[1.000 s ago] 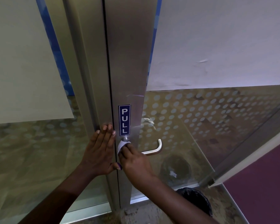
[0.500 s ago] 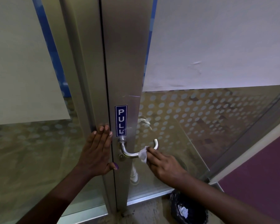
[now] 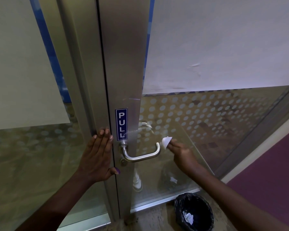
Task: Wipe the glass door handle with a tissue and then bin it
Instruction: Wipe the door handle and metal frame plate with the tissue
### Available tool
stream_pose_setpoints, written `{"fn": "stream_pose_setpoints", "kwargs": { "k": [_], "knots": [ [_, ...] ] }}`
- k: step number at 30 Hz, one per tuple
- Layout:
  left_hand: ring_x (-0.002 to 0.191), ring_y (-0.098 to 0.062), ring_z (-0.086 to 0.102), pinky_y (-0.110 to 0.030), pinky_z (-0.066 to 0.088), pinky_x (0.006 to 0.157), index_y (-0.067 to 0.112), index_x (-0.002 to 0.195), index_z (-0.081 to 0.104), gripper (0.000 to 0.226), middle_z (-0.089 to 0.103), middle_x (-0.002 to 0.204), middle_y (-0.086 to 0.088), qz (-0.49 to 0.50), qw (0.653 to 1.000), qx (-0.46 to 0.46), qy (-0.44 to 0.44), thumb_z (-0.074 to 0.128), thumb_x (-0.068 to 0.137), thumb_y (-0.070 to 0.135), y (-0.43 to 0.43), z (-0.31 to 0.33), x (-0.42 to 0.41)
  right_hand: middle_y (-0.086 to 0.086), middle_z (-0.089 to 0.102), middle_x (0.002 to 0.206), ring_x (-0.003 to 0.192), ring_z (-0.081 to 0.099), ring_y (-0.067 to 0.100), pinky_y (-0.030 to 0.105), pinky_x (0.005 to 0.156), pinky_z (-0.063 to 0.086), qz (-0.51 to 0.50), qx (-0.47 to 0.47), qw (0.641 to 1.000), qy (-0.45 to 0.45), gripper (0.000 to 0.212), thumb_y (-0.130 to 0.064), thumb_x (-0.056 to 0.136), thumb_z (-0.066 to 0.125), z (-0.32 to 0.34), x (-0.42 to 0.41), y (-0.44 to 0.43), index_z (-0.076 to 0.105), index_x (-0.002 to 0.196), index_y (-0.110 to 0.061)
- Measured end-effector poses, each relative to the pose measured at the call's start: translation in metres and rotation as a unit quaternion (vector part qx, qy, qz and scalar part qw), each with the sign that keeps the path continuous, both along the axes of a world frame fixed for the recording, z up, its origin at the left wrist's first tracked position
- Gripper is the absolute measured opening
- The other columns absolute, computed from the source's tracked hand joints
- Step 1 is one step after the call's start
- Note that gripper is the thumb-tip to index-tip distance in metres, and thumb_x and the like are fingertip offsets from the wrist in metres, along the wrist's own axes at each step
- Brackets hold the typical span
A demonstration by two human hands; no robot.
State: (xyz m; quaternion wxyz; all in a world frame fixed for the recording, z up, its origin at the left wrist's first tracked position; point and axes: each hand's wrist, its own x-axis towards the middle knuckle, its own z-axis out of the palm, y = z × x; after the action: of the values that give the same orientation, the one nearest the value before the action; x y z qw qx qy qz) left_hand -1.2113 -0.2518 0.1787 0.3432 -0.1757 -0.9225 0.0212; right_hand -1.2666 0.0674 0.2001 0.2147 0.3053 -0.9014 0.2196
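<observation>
A steel lever handle (image 3: 141,156) juts from the brushed metal stile of the glass door (image 3: 207,124), under a blue PULL sticker (image 3: 121,124). My right hand (image 3: 182,155) pinches a small white tissue (image 3: 166,141) just off the handle's upturned right tip. Whether the tissue touches the tip is unclear. My left hand (image 3: 98,157) lies flat, fingers together, on the door frame left of the handle. A round bin (image 3: 194,212) with a black liner stands on the floor below right, with white paper scraps inside.
Frosted film and dot patterns cover the glass panels (image 3: 23,80) on both sides. A shoe (image 3: 137,180) shows in the glass below the handle. A purple floor area (image 3: 274,172) lies to the right beyond a metal threshold strip.
My right hand slid the tissue from the handle's base by the stile along the bar to its free end, and now sits just past the tip. My left hand stayed on the frame.
</observation>
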Motion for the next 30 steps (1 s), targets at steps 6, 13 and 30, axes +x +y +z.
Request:
{"fn": "stream_pose_setpoints", "kwargs": {
  "k": [6, 13, 30],
  "knots": [
    [0.152, -0.037, 0.006, -0.047, 0.005, 0.125, -0.006, 0.151, 0.013, 0.103, 0.001, 0.164, -0.022, 0.005, 1.0, -0.008, -0.005, 0.003, 0.09, 0.076, -0.001, 0.0, 0.001, 0.013, 0.074, 0.102, 0.091, 0.067, 0.015, 0.013, 0.072, 0.049, -0.158, -0.412, 0.841, -0.313, 0.036, 0.016, 0.083, 0.054, -0.001, 0.006, -0.029, 0.075, 0.1, -0.009],
    [0.152, -0.037, 0.004, -0.046, 0.004, 0.125, -0.009, 0.148, 0.018, 0.104, -0.001, 0.164, -0.021, 0.008, 1.0, -0.005, -0.002, 0.002, 0.09, 0.076, 0.002, 0.002, 0.002, 0.018, 0.071, 0.104, 0.09, 0.069, 0.017, 0.018, 0.083, 0.053, -0.136, -0.545, 0.729, -0.392, 0.02, 0.015, 0.085, 0.058, -0.001, 0.01, -0.041, 0.07, 0.098, 0.007],
    [0.152, -0.034, -0.003, -0.046, -0.001, 0.125, -0.011, 0.146, 0.018, 0.105, -0.008, 0.164, -0.019, 0.018, 0.999, 0.041, 0.019, 0.011, 0.09, 0.077, 0.021, -0.001, 0.006, 0.038, 0.056, 0.122, 0.098, 0.064, 0.047, 0.037, 0.069, 0.062, -0.006, -0.715, 0.42, -0.56, 0.044, -0.002, 0.083, 0.041, -0.011, 0.082, 0.011, 0.048, 0.119, 0.023]
  ]
}}
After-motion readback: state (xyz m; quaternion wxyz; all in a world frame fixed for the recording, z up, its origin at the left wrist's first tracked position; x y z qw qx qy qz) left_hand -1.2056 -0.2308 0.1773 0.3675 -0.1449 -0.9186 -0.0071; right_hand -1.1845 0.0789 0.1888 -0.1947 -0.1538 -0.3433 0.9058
